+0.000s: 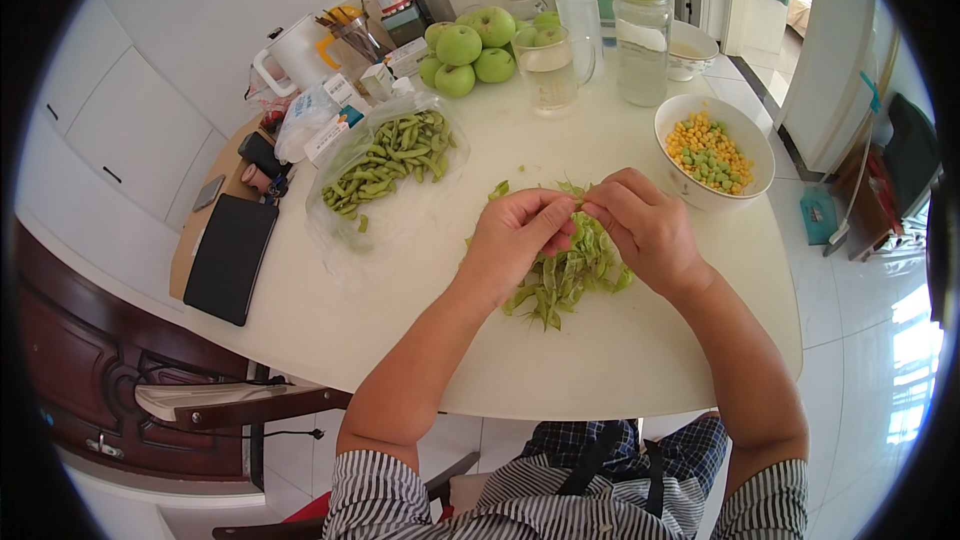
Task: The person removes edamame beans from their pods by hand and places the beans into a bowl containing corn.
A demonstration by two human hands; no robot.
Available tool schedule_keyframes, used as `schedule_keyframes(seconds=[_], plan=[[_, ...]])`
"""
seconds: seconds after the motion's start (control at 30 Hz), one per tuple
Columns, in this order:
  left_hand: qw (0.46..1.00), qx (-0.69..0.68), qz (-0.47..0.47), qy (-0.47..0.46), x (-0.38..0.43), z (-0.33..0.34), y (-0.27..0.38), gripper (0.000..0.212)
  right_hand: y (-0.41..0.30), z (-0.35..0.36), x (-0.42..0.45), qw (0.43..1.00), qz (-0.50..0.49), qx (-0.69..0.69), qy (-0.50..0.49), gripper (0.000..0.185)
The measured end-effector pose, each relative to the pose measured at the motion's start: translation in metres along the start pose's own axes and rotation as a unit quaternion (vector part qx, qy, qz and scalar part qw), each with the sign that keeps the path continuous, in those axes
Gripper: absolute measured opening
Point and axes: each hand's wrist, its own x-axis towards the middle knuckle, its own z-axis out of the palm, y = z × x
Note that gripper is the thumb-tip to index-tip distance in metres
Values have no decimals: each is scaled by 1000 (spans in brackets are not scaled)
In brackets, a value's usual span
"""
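My left hand (523, 229) and my right hand (645, 225) meet fingertip to fingertip, pinching a small green soybean pod (578, 202) between them. Below and behind them lies a heap of flattened green pods (562, 281) on the pale table (405, 337). To the left, a clear plastic bag (337, 244) lies spread out with plump green pods (397, 157) on it. At the right, a white bowl (705, 195) holds yellow corn kernels (694, 136) and shelled green beans (712, 169). The fingers hide most of the pinched pod.
Green apples (459, 45), a glass mug (550, 75), a plastic bottle (577, 7) and a tall water jar (641, 52) stand towards the back. A patterned bowl (690, 52) is behind the jar. At the left lie a black case (231, 259) and small boxes; a white kettle (300, 52) stands behind.
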Motion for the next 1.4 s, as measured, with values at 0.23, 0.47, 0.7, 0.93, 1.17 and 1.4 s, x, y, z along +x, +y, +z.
schedule_keyframes(seconds=[0.23,0.47,0.7,0.93,1.17,1.4], plan=[[798,487,347,76,0,4,-10,13,-2,-1,0,999,27,-15,-25,7],[822,445,350,63,1,4,-16,10,-2,-3,0,995,57,-2,-86,11],[799,427,417,68,2,8,-13,17,-5,-5,3,932,269,205,-133,24],[688,523,495,88,1,11,-9,23,-7,-13,7,703,494,484,-163,24],[633,502,580,102,8,-4,-12,29,-14,-12,7,577,503,626,-150,28],[746,486,434,141,4,0,-16,39,-9,-3,4,781,389,472,-124,28]])
